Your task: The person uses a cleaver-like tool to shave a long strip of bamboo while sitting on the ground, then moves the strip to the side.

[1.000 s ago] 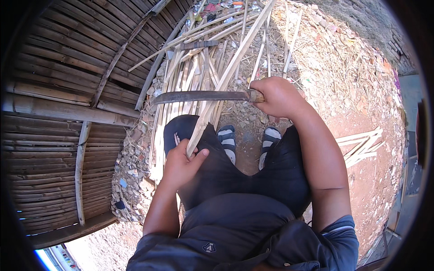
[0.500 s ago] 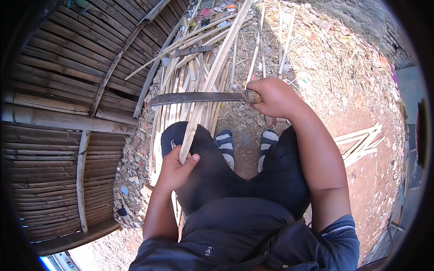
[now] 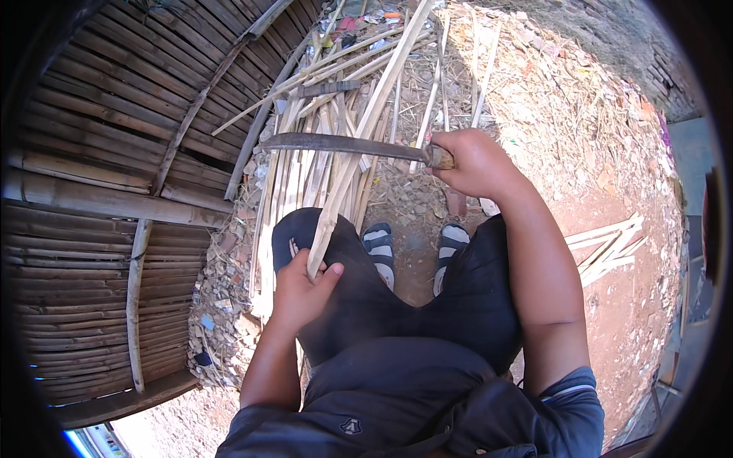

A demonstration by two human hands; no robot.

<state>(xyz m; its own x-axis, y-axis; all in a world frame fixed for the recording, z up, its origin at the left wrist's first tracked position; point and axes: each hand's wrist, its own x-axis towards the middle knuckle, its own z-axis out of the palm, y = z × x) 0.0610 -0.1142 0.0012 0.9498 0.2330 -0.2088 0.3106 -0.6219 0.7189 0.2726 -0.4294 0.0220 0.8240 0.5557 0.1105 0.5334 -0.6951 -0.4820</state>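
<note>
My left hand (image 3: pixel 305 288) is closed around the near end of a long, pale bamboo strip (image 3: pixel 363 137), just above my left knee. From there the strip slants up and away to the top of the view. My right hand (image 3: pixel 475 162) grips the wooden handle of a machete (image 3: pixel 343 145), held level with its dark blade pointing left. The blade passes across the strip about midway along; whether the edge touches it, I cannot tell. Below and beyond the blade lies a pile of split bamboo strips (image 3: pixel 286 187) on the ground.
A bamboo-slat wall (image 3: pixel 99 153) rises on the left. Rubble and broken brick (image 3: pixel 221 305) lie along its foot. More cut strips (image 3: pixel 607 248) are on the bare dirt at right. A dark wrapped tool or block (image 3: pixel 328 88) rests on the pile. My sandalled feet (image 3: pixel 379 248) stand ahead.
The machete has swung slightly, its tip moving up and away and its handle a little to the right. My left hand and the strip have barely shifted.
</note>
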